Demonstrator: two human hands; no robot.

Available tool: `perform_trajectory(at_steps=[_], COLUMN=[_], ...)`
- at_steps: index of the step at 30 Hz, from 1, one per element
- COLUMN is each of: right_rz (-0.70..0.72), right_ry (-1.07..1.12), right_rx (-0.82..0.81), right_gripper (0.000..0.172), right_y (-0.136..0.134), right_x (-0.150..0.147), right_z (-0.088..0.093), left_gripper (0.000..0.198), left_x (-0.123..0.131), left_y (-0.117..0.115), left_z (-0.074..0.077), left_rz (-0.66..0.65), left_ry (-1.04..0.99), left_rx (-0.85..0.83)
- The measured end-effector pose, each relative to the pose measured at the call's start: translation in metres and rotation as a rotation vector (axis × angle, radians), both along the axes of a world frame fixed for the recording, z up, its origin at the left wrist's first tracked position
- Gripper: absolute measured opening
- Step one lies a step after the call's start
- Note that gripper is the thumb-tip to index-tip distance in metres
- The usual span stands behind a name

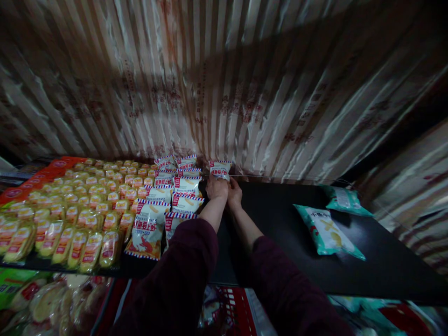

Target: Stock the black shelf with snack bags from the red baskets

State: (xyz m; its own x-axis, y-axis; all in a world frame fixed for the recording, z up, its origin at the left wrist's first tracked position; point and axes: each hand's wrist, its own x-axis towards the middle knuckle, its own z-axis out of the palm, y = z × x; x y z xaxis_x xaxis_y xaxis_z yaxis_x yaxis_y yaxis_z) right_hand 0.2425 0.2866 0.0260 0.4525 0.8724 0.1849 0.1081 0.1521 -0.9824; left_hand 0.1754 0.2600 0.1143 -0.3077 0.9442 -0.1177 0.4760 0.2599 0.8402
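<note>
At the back of the black shelf (pixel 276 200), a snack bag (pixel 221 170) with a blue-and-red striped top edge stands upright between my hands. My left hand (pixel 216 187) grips its lower left part, fingers mostly hidden by the back of the hand. On its lower right, my right hand (pixel 234 193) holds the same bag with bent fingers. Just left of my hands, matching snack bags stand in two columns running front to back; the nearest big one (pixel 147 228) leans back, and my left sleeve partly covers another bag (pixel 175 221).
Rows of small wrapped cakes (pixel 94 200) fill the shelf's left side, beside an orange strip (pixel 42 179). Two teal bags (pixel 329 231) lie to the right. A pleated plastic sheet (pixel 224 84) hangs behind. Below are a red basket (pixel 240 310) and bagged goods (pixel 52 301).
</note>
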Motion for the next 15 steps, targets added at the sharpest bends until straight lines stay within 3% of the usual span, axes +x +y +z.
perform_trajectory(at_steps=[5,10,15], right_rz=[-0.024,-0.022,0.02], right_ry=[-0.105,-0.397,-0.481], right_rx=[-0.094,-0.233,-0.267], right_gripper=[0.041,0.036,0.033], right_y=[-0.001,-0.006,-0.007], right_x=[-0.004,-0.01,-0.021], right_z=[0.006,0.022,0.032], left_gripper=[0.044,0.036,0.037], left_x=[-0.004,-0.01,-0.018], left_y=[0.008,0.017,0.025], left_z=[-0.003,-0.004,-0.011], left_rz=[-0.006,-0.023,0.008], left_ry=[-0.005,0.01,0.038], left_rx=[-0.077,-0.101,-0.128])
